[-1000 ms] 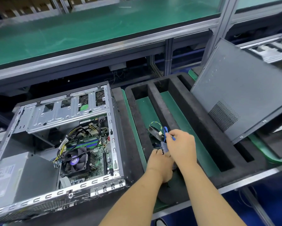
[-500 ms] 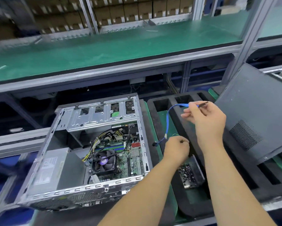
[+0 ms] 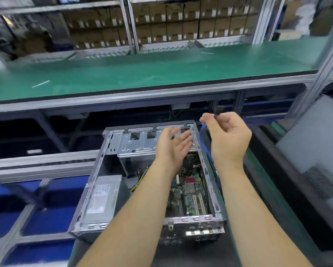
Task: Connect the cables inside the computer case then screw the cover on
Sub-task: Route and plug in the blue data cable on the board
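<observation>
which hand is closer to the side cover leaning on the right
Right. The right hand, pinching the blue cable, is on the side of the cover; the left hand is open over the computer case, farther away.

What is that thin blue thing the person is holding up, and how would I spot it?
Start at the open computer case in the middle, under the green bench. Above its far right corner the right hand pinches a blue cable, which hangs down along the case's right wall. It is the only blue lead outside the case; the left hand is open.
</observation>
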Motion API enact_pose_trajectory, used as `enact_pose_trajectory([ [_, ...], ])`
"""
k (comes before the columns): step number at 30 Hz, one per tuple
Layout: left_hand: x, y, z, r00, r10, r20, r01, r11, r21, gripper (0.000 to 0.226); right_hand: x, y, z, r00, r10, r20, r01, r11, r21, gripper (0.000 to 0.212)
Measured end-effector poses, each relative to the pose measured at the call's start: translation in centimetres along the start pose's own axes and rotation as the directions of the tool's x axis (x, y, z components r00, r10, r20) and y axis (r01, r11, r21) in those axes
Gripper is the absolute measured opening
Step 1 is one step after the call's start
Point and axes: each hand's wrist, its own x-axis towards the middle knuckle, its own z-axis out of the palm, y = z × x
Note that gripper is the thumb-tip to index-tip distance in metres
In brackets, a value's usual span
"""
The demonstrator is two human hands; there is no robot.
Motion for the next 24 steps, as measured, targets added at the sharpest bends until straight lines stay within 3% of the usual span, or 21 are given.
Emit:
enact_pose_trajectory([
  [3, -0.8, 0.1, -1.7, 0.996, 0.065, 0.055, -0.075, 0.978, 0.197, 0.035, -1.1, -1.1, 3.7, 0.998, 0.003, 0.055, -0.009, 0.994, 0.105, 0.015],
  [6, -1.6, 0.7, -4.0, 0.986, 0.031, 0.162, -0.057, 0.985, 0.161, 0.044, -1.5, -2.1, 7.0, 0.996, 0.085, 0.041, -0.093, 0.966, 0.241, 0.018],
  [9, -1.6, 2.0, -6.5, 0.975, -0.035, 0.22, 0.008, 0.992, 0.126, 0.046, -1.6, -1.9, 9.2, 0.997, 0.068, 0.043, -0.078, 0.959, 0.274, 0.024],
  [12, -1.9, 3.6, -8.9, 0.951, -0.145, 0.275, 0.1, 0.98, 0.17, 0.039, -2.1, 0.5, 10.3, 0.994, 0.108, 0.012, -0.108, 0.979, 0.173, 0.028],
  [15, -2.0, 4.3, -11.0, 0.902, -0.28, 0.329, 0.213, 0.951, 0.225, 0.04, -2.7, 4.2, 9.5, 0.953, 0.27, -0.141, -0.264, 0.963, 0.055, 0.034],
  [17, -1.7, 4.6, -11.9, 0.87, -0.344, 0.353, 0.273, 0.933, 0.235, 0.041, -3.2, 6.5, 8.6, 0.937, 0.301, -0.177, -0.32, 0.943, -0.092, 0.033],
  [19, -1.1, 5.0, -12.8, 0.854, -0.38, 0.355, 0.304, 0.919, 0.253, 0.052, -3.9, 8.6, 8.0, 0.947, 0.313, -0.073, -0.321, 0.898, -0.303, 0.03],
  [21, -0.6, 5.4, -13.6, 0.837, -0.382, 0.391, 0.32, 0.922, 0.216, 0.054, -5.1, 10.2, 7.7, 0.911, 0.409, 0.047, -0.355, 0.838, -0.416, 0.029],
  [24, -0.8, 5.4, -14.3, 0.784, -0.324, 0.529, 0.334, 0.939, 0.081, 0.052, -6.6, 11.9, 6.9, 0.775, 0.631, 0.048, -0.583, 0.742, -0.331, 0.03],
])
